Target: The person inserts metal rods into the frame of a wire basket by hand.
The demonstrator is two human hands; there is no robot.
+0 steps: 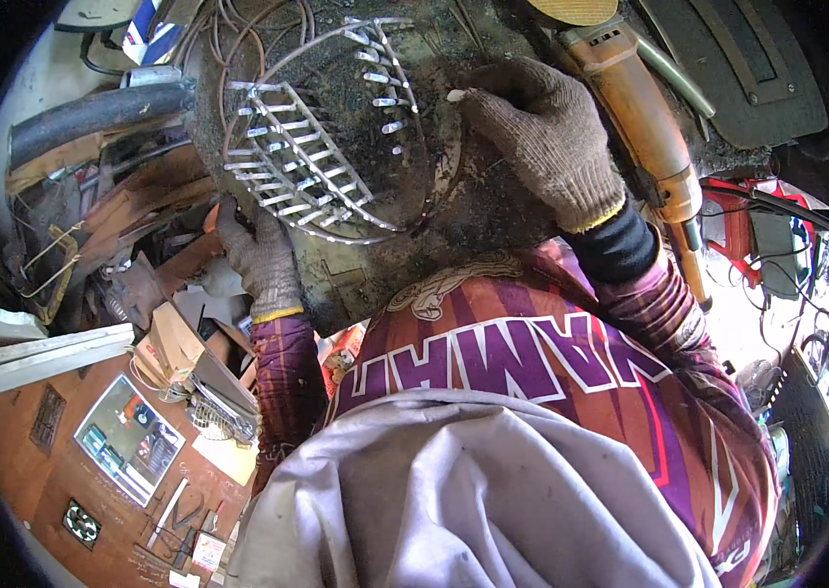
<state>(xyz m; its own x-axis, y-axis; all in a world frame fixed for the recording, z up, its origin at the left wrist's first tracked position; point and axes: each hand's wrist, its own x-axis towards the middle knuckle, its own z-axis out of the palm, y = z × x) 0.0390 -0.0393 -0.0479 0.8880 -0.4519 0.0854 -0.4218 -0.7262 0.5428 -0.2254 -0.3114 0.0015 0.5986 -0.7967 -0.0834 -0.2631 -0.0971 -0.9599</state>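
Note:
A welded frame of thin metal rods (309,181) lies on the dark, grimy worktop (493,201), with a bent outer rod and rows of short crossbars. Gloved in brown knit, my right hand (547,137) is just right of the frame. Its thumb and forefinger pinch a small white piece (456,95), its kind too small to tell. My left hand (266,257), in a matching glove, is low at the worktop's left edge, below the frame. Its fingers look curled and are partly hidden. Beside them shows a bit of something orange (211,218).
An orange angle grinder (645,122) lies at the right of the worktop. Looped cable (223,44) runs behind the frame. A thick dark pipe (101,120) and piled scrap crowd the left side. A brown board with a picture (130,438) is at lower left.

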